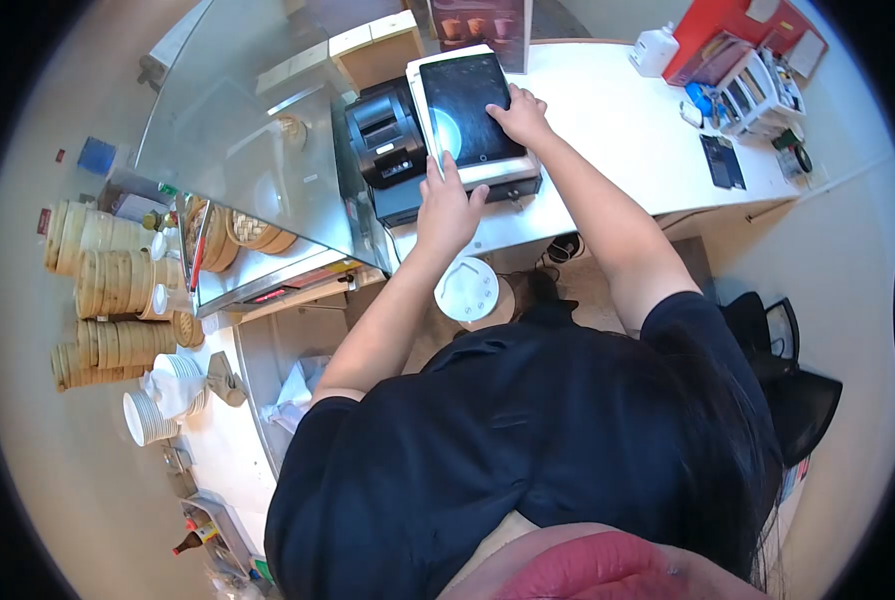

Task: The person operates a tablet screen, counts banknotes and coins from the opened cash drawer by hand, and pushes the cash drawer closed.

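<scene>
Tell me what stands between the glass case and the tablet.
A black printer stands between the glass case and the tablet, as the head view shows.

both arms [379, 324] stretched forward, left hand [449, 211] with thumb [479, 197] apart, right hand [526, 119] farther out, fingers [516, 93] loosely spread

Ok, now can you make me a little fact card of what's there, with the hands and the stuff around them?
Left hand: open, fingers at the tablet's lower left
Right hand: at the tablet's right edge, thumb over the screen
Tablet: dark screen, bright glow at lower left
Beside it: black machine, on the left
Counter: white, holding a white bottle toward the far right
Round baskets: stacked, far left
Plates: white, stacked, below the baskets in the picture
</scene>
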### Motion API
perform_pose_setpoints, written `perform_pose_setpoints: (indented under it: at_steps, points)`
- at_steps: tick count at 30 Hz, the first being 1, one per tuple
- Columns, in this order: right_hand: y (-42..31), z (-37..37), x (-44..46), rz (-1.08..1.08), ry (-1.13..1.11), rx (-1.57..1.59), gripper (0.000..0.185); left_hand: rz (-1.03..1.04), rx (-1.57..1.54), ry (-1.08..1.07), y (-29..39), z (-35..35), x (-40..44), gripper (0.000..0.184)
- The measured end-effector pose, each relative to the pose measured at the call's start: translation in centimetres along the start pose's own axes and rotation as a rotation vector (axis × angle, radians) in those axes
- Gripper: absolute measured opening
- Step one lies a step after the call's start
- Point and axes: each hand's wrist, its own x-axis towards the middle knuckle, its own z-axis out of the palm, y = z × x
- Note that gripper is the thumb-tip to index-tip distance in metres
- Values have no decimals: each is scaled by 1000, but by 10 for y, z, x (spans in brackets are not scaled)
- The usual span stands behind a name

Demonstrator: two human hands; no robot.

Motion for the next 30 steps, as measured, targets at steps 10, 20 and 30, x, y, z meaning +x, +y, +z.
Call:
perform_pose_setpoints:
  at_steps: [10, 20, 30]
  points:
    - [8, 9, 24, -200, 34, 287, 81, -42, -83, 183, -18, 52, 11, 61]
    - [22, 10, 31, -282, -94, 365, 78, -9, -44, 196, -15, 52, 10, 70]
    - [32, -22, -17, -436, -96, 445, 66, -50, -99, 315, -14, 47, 10, 70]
